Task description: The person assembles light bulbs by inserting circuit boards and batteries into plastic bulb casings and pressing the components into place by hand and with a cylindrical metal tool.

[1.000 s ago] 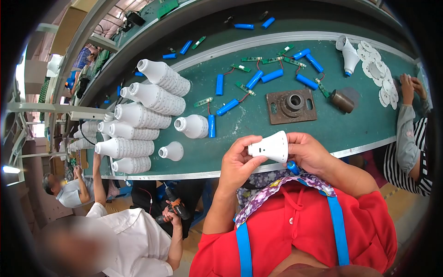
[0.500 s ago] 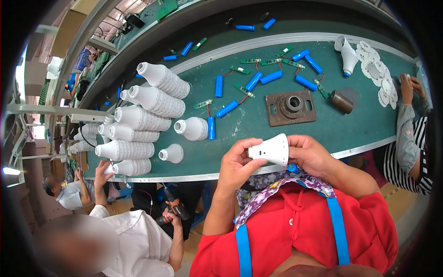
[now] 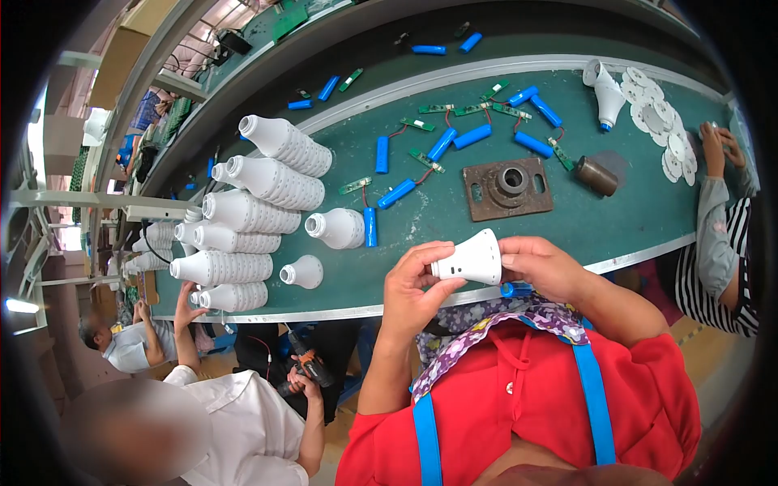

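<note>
A white cone-shaped housing (image 3: 472, 259) lies sideways between my hands, above the bench's front edge. My left hand (image 3: 417, 283) pinches its narrow threaded end between thumb and fingers. At the wide right end, my right hand (image 3: 539, 267) holds the rim, its fingers partly hidden behind the housing. Just below that hand a blue cylindrical cell (image 3: 516, 289) hangs beside the wide opening, over the flowered apron. Beyond my hands a brown metal fixture (image 3: 508, 189) with a round socket rests on the green bench (image 3: 421, 243).
Nested white housings (image 3: 253, 212) stand in stacks at left. Blue cells with green boards (image 3: 442, 144) lie farther back. A metal cylinder (image 3: 596, 176) and white discs (image 3: 658, 121) are at right. A co-worker at lower left holds a drill (image 3: 310, 366); another's hands (image 3: 720, 150) are at far right.
The housing has shifted slightly left and turned a little in my hands. The blue cell now lies more sideways. The lower-left co-worker's hand has moved down to the nearest stack's end.
</note>
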